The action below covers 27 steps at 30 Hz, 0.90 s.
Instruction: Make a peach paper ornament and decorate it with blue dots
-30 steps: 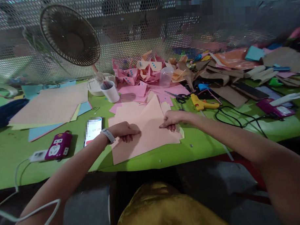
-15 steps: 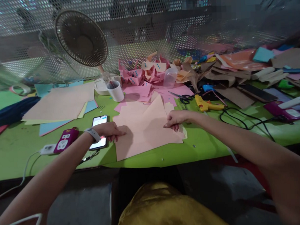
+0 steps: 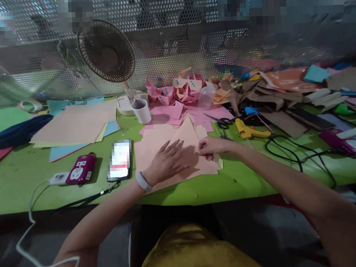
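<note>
Peach paper sheets (image 3: 149, 144) lie on the green tabletop in front of me, with a pointed folded flap (image 3: 187, 129) rising at their back. My left hand (image 3: 169, 160) rests on the paper near its middle, palm down and fingers spread. At the paper's right edge, my right hand (image 3: 207, 147) has its fingers curled together against the sheet; whether paper is pinched between them is too small to tell. A white band circles my left wrist.
Left of the paper lie a lit phone (image 3: 119, 159) and a purple power socket (image 3: 81, 168). Behind are a white cup (image 3: 141, 111), a fan (image 3: 106, 51) and pink paper pieces (image 3: 168, 110). Scissors (image 3: 223, 122), a yellow glue gun (image 3: 250, 131) and black cables (image 3: 292, 156) are rightward.
My left hand has moved right from the paper's left edge onto its middle, and its fingers have spread. My right hand stays at the right edge. The whole phone now shows.
</note>
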Motion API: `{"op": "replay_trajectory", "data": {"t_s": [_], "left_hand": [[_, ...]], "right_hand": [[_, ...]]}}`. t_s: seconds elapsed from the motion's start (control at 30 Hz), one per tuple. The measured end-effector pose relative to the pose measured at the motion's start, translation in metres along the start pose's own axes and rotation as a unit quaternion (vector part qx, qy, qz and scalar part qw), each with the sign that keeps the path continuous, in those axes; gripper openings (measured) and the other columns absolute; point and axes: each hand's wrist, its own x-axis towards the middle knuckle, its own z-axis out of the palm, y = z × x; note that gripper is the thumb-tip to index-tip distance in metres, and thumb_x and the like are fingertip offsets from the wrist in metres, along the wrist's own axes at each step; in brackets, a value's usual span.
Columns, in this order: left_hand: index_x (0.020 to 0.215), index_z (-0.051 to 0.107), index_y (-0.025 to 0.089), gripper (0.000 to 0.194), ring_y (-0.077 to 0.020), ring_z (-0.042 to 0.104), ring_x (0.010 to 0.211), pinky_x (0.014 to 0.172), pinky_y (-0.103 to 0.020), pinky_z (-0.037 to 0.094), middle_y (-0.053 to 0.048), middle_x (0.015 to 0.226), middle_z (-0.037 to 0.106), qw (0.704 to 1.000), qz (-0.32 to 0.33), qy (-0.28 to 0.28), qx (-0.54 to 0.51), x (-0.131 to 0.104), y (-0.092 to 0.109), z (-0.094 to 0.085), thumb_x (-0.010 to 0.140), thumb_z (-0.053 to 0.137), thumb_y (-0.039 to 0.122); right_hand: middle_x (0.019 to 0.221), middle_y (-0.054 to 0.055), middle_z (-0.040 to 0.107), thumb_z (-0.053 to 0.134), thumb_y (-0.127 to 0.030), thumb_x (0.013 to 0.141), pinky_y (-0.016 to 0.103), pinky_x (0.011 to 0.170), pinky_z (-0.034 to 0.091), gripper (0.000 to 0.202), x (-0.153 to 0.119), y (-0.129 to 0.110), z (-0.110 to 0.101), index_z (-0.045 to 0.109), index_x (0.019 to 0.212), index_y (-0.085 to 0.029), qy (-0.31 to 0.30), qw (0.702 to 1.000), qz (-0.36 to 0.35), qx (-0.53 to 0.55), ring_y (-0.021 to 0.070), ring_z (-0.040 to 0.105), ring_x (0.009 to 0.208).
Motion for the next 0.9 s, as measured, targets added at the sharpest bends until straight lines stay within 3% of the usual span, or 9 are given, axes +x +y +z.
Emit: {"op": "replay_trajectory", "data": {"t_s": [0.07,0.2,0.33,0.43,0.57,0.7,0.77,0.9], "left_hand": [[0.148,0.037,0.019,0.070,-0.0284,0.026,0.146,0.118,-0.049,0.019,-0.012,0.155,0.035,0.997,0.042,-0.050,0.029,0.005,-0.007,0.010,0.093,0.041,0.062],[0.153,0.026,0.021,0.079,-0.0265,0.021,0.148,0.120,-0.049,0.011,-0.012,0.159,0.026,0.992,0.046,-0.108,0.049,0.004,-0.014,0.020,0.091,0.032,0.069],[0.154,0.023,0.021,0.077,-0.0258,0.019,0.148,0.120,-0.048,0.007,-0.011,0.159,0.024,0.992,0.054,-0.100,0.047,0.002,-0.014,0.018,0.093,0.031,0.067],[0.154,0.021,0.024,0.073,-0.0249,0.019,0.148,0.121,-0.047,0.007,-0.008,0.159,0.025,0.992,0.064,-0.096,0.042,0.003,-0.020,0.017,0.094,0.034,0.064],[0.155,0.019,0.026,0.072,-0.0255,0.020,0.148,0.121,-0.047,0.009,-0.007,0.160,0.026,0.993,0.065,-0.093,0.042,0.006,-0.031,0.016,0.094,0.037,0.061],[0.156,0.014,0.029,0.072,-0.0266,0.018,0.148,0.121,-0.046,0.010,-0.005,0.161,0.022,0.992,0.076,-0.084,0.047,0.008,-0.031,0.010,0.095,0.039,0.058],[0.156,0.010,0.031,0.070,-0.0267,0.015,0.149,0.121,-0.047,0.008,-0.003,0.161,0.021,0.994,0.067,-0.068,0.057,0.008,-0.030,0.007,0.096,0.039,0.055],[0.156,0.011,0.030,0.072,-0.0279,0.016,0.149,0.121,-0.048,0.006,-0.005,0.161,0.022,0.996,0.032,-0.038,0.072,0.002,-0.035,0.010,0.096,0.041,0.054]], "right_hand": [[0.048,-0.002,0.060,0.070,-0.015,0.076,0.018,0.040,0.044,0.015,0.000,0.001,-0.001,0.056,0.071,-0.015,0.003,1.000,0.005,0.006,0.0083,0.053,0.038],[0.047,-0.003,0.057,0.073,-0.021,0.075,0.017,0.036,0.040,0.023,-0.003,0.010,-0.007,0.052,0.067,-0.016,0.008,0.999,0.021,0.030,0.0073,0.050,0.036],[0.050,-0.003,0.058,0.072,-0.019,0.074,0.018,0.038,0.042,0.018,-0.016,0.021,-0.018,0.055,0.070,-0.016,0.032,0.999,0.007,0.028,0.0078,0.051,0.038],[0.057,-0.001,0.062,0.073,-0.027,0.076,0.020,0.041,0.044,0.020,-0.035,0.031,-0.033,0.055,0.077,-0.017,0.089,0.996,-0.009,0.026,0.0086,0.052,0.041],[0.065,0.002,0.065,0.067,-0.040,0.081,0.023,0.052,0.047,0.024,-0.063,0.047,-0.063,0.056,0.081,-0.018,0.246,0.968,-0.042,-0.011,0.0118,0.059,0.050],[0.077,0.005,0.070,0.063,-0.036,0.083,0.027,0.064,0.048,0.017,-0.083,0.059,-0.083,0.061,0.083,-0.019,0.374,0.920,-0.025,-0.117,0.0183,0.066,0.068],[0.085,0.006,0.071,0.060,-0.030,0.083,0.027,0.068,0.047,0.012,-0.088,0.060,-0.083,0.063,0.086,-0.019,0.387,0.904,-0.019,-0.180,0.0201,0.066,0.077],[0.084,0.004,0.072,0.059,-0.029,0.082,0.027,0.069,0.044,0.010,-0.096,0.056,-0.065,0.064,0.082,-0.020,0.351,0.900,-0.005,-0.259,0.0199,0.065,0.081]]}}
